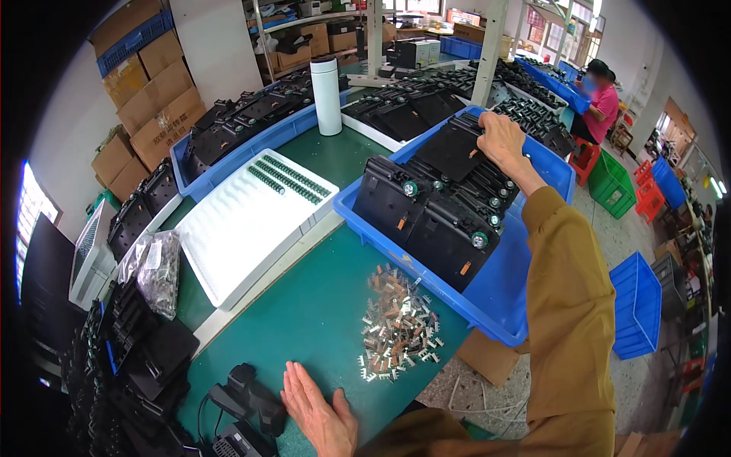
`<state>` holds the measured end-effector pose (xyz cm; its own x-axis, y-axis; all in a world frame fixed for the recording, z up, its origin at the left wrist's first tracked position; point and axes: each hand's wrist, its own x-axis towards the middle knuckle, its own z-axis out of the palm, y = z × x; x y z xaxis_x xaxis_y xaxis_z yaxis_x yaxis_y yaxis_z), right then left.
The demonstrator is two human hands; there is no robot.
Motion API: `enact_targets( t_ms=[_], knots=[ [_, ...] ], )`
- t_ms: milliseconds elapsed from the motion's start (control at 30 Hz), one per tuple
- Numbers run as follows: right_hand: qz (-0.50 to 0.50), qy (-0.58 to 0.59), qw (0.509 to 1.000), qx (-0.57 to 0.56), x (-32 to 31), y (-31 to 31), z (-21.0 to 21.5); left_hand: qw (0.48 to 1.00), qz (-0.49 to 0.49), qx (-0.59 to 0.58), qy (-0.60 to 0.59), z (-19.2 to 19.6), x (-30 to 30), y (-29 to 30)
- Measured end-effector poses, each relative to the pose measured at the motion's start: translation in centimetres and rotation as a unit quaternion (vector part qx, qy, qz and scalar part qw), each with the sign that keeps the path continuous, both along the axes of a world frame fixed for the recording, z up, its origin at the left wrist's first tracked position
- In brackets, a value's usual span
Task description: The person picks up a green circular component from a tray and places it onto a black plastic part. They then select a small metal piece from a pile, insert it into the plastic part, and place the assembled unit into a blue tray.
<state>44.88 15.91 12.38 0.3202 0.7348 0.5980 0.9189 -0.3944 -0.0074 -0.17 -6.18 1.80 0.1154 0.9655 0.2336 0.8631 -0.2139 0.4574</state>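
The person's 2 hands are bare: no gloves, rings or watch show. The right hand (500, 135) emerges from a long mustard-brown sleeve (567, 305) (loose, softly creased); the left hand (316, 411) shows the same cloth at its wrist.

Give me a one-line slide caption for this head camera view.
Right hand reaches black plastic parts in a blue bin; left hand rests on green table.

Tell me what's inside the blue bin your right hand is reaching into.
The blue bin holds black plastic housings stacked on edge, some with small round knobs. The right hand rests on the far ones. Whatever lies beneath them is covered.
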Motion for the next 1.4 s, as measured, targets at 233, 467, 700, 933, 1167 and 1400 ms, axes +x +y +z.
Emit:
enact_targets(
  t_ms=[233,467,700,933,1167,1400],
  knots=[
    [0.001,0.028,1.000,-0.006,0.4,1.7,-1.2,1.000,-0.007,-0.008,0.016,0.3,0.0,0.0],
    [-0.016,0.034,0.999,-0.008,-0.2,2.0,-2.0,1.000,-0.011,-0.005,0.022,0.2,-0.2,0.1],
    [-0.028,0.041,0.998,-0.031,-0.7,1.4,-1.6,1.000,-0.012,-0.013,0.025,0.3,-0.2,0.2],
    [-0.022,0.123,0.992,0.034,-0.7,-1.2,1.2,0.999,-0.014,-0.001,0.032,0.0,0.0,-0.1],
    [0.089,0.228,0.960,0.139,-4.3,-3.9,6.1,0.999,0.001,0.007,0.039,-0.4,-0.3,-0.3],
    [0.402,0.274,0.874,-0.021,-20.3,-11.7,8.9,1.000,-0.002,0.012,0.019,-0.6,-0.3,0.2]
  ],
)
